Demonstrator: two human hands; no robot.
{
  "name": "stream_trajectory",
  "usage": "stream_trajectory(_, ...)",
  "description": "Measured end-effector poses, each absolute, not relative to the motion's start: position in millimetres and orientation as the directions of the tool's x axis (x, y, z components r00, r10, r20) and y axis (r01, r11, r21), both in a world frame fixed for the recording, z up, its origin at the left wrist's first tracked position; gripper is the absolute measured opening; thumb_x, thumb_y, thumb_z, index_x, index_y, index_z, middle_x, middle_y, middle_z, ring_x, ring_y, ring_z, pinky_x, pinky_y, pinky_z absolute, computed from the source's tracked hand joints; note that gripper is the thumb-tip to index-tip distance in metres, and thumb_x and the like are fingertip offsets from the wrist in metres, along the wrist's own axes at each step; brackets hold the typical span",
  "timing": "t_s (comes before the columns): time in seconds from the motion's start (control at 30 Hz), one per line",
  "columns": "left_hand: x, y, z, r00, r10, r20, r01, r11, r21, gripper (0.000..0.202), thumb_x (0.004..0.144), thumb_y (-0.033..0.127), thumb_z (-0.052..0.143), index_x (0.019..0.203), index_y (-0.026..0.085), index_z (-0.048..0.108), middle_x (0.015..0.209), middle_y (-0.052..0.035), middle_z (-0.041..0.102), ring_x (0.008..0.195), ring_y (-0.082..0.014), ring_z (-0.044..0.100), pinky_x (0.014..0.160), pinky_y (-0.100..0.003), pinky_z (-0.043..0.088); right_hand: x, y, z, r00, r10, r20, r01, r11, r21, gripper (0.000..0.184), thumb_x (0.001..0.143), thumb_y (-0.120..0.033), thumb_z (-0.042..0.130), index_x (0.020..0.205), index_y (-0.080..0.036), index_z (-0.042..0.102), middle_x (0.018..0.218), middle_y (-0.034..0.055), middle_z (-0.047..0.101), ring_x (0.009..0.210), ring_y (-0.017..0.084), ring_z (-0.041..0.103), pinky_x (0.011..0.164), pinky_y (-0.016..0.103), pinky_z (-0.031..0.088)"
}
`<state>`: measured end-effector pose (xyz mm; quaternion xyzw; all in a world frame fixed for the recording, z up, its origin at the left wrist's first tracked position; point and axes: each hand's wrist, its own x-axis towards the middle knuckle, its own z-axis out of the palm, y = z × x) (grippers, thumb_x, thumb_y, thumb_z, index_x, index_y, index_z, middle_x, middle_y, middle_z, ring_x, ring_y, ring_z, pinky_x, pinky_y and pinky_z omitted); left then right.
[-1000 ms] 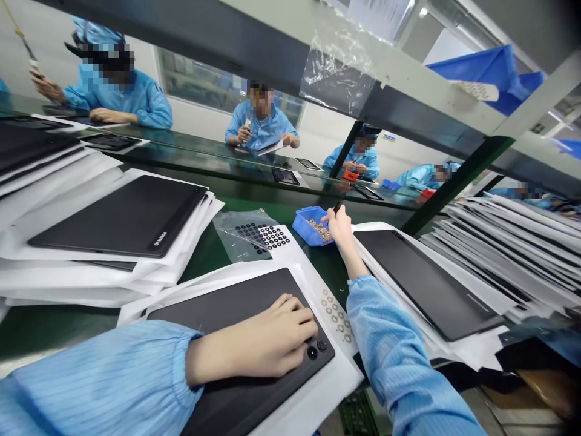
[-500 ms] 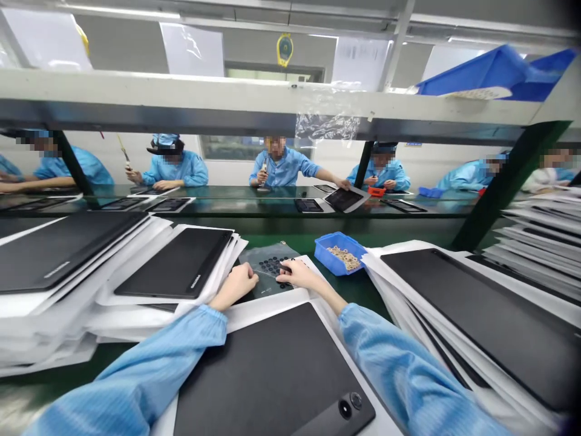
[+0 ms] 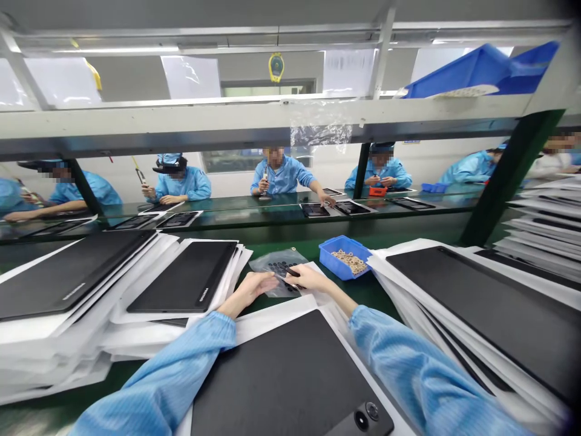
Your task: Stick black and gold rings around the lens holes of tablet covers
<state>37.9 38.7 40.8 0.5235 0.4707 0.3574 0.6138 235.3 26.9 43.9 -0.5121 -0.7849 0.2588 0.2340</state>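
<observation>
My right hand (image 3: 308,278) grips a slim black tool (image 3: 293,272) between thumb and fingers, over a clear plastic bag (image 3: 263,261) with several small black round pads (image 3: 279,266) on or in it. At the bag's left side is my left hand (image 3: 256,286), its fingers pressed together and pointing toward the right hand. Whatever those fingertips hold, if anything, is too small to make out. Below both hands and between my forearms lies a black tablet (image 3: 285,375), camera side up, on white sheets (image 3: 272,321).
Stacks of black tablets with white sheets stand left (image 3: 186,278) and right (image 3: 472,303). A blue bin (image 3: 345,257) of small tan pieces sits beyond my right hand. A shelf (image 3: 181,121) crosses overhead. Several co-workers in blue sit across the bench.
My left fingers have straightened from a curled pinch and come closer to my right hand. Across the bench, a co-worker has laid down a tablet. The whole view has shifted slightly.
</observation>
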Motion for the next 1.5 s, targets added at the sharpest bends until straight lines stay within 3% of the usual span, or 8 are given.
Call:
stream_trajectory(0.3, 41, 42, 31, 0.311, 0.921, -0.235, -0.157, 0.294, 0.943, 0.031, 0.092, 0.030, 0.058, 0.117, 0.012, 0.056, 0.114, -0.0100, 0.059, 0.096, -0.0200, 0.062, 0.080, -0.038, 0.054, 235, 36, 31, -0.286, 0.944, 0.162, 0.626, 0.312, -0.714, 0.028, 0.091, -0.035, 0.056, 0.076, -0.012, 0.058, 0.066, -0.0038, 0.056, 0.056, 0.009, 0.053, 0.056, 0.023, 0.047)
stream_trajectory(0.5, 41, 35, 33, 0.431, 0.854, -0.290, -0.104, 0.367, 0.924, 0.030, 0.092, 0.031, 0.058, 0.115, 0.013, 0.057, 0.112, -0.0090, 0.060, 0.094, -0.0194, 0.062, 0.079, -0.038, 0.054, 226, 35, 20, -0.201, 0.931, 0.304, 0.563, 0.364, -0.742, 0.029, 0.087, -0.034, 0.057, 0.066, -0.015, 0.053, 0.059, -0.0052, 0.050, 0.054, 0.009, 0.047, 0.054, 0.023, 0.037)
stream_trajectory(0.6, 40, 34, 32, 0.453, 0.836, -0.310, -0.081, 0.385, 0.919, 0.029, 0.092, 0.032, 0.058, 0.113, 0.012, 0.058, 0.109, -0.0087, 0.061, 0.091, -0.0185, 0.063, 0.078, -0.036, 0.055, 224, 29, 25, -0.168, 0.910, 0.378, 0.565, 0.403, -0.720, 0.021, 0.079, -0.029, 0.059, 0.065, -0.016, 0.050, 0.058, -0.0052, 0.047, 0.058, 0.011, 0.045, 0.055, 0.023, 0.031)
stream_trajectory(0.73, 39, 35, 31, 0.458, 0.831, -0.315, -0.064, 0.385, 0.921, 0.029, 0.092, 0.032, 0.058, 0.114, 0.012, 0.058, 0.110, -0.0090, 0.061, 0.092, -0.0188, 0.063, 0.078, -0.037, 0.054, 223, 16, 35, -0.197, 0.871, 0.450, 0.570, 0.475, -0.670, 0.010, 0.074, -0.022, 0.061, 0.071, -0.017, 0.053, 0.063, -0.0048, 0.049, 0.062, 0.011, 0.045, 0.060, 0.023, 0.031)
stream_trajectory(1.03, 38, 33, 30, 0.479, 0.834, -0.273, -0.032, 0.328, 0.944, 0.025, 0.092, 0.028, 0.058, 0.111, 0.012, 0.059, 0.109, -0.0080, 0.061, 0.092, -0.0186, 0.063, 0.078, -0.036, 0.055, 220, -1, 27, -0.218, 0.861, 0.459, 0.630, 0.483, -0.608, 0.022, 0.080, -0.024, 0.057, 0.060, -0.017, 0.051, 0.058, -0.0029, 0.049, 0.057, 0.011, 0.040, 0.057, 0.023, 0.028)
stream_trajectory(1.23, 38, 30, 31, 0.495, 0.830, -0.257, -0.011, 0.302, 0.953, 0.024, 0.092, 0.028, 0.059, 0.109, 0.012, 0.059, 0.107, -0.0078, 0.062, 0.090, -0.0179, 0.063, 0.077, -0.035, 0.055, 218, -2, 25, -0.211, 0.869, 0.449, 0.655, 0.466, -0.594, 0.031, 0.079, -0.025, 0.061, 0.053, -0.016, 0.048, 0.051, -0.0050, 0.040, 0.053, 0.009, 0.036, 0.053, 0.023, 0.025)
stream_trajectory(1.5, 39, 30, 33, 0.487, 0.830, -0.270, 0.036, 0.290, 0.957, 0.024, 0.092, 0.027, 0.059, 0.110, 0.012, 0.059, 0.107, -0.0077, 0.062, 0.090, -0.0178, 0.063, 0.077, -0.035, 0.055, 215, 0, 24, -0.204, 0.875, 0.438, 0.677, 0.450, -0.583, 0.030, 0.079, -0.021, 0.059, 0.050, -0.015, 0.050, 0.048, -0.0054, 0.040, 0.051, 0.009, 0.037, 0.052, 0.022, 0.025)
